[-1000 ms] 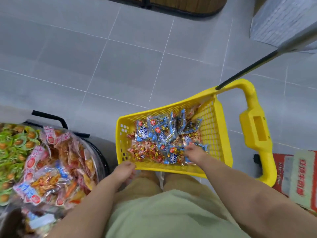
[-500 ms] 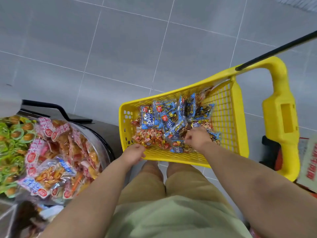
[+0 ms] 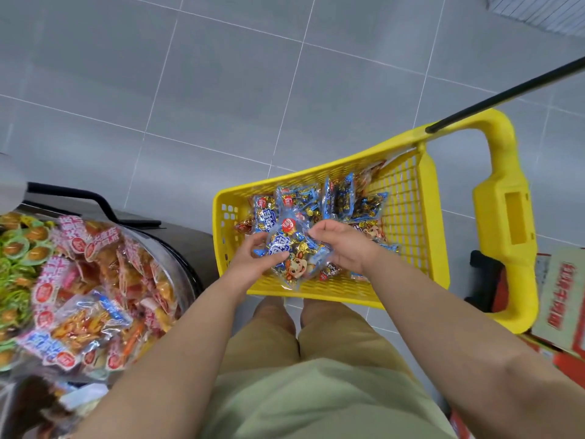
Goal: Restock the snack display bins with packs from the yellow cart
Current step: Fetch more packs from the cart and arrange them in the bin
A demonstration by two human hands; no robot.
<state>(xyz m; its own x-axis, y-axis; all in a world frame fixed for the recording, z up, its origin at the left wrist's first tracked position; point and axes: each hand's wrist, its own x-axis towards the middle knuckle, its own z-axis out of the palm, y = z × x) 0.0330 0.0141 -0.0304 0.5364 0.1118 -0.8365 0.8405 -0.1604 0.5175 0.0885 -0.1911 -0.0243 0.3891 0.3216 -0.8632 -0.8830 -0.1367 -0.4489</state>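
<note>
The yellow cart (image 3: 408, 223) stands on the floor in front of my legs, with several blue and clear snack packs (image 3: 335, 201) piled inside. Over its near edge I hold one blue snack pack (image 3: 292, 251) with a cartoon face between both hands. My left hand (image 3: 253, 258) grips its left side, thumb on top. Its upper right side is gripped by the curled fingers of my right hand (image 3: 342, 245). At the left, a round display bin (image 3: 177, 248) holds red, orange and blue snack packs (image 3: 95, 289).
A second bin section with green-wrapped snacks (image 3: 15, 258) lies at the far left. The cart's yellow handle (image 3: 503, 213) and a black rod (image 3: 506, 93) rise at the right. Red and white cartons (image 3: 560, 299) sit by the cart's right side. Grey tiled floor lies beyond.
My left hand left the cart's near rim and joined the right hand inside. Both hands now lift one blue pack out of the pile. The view shifted slightly.
</note>
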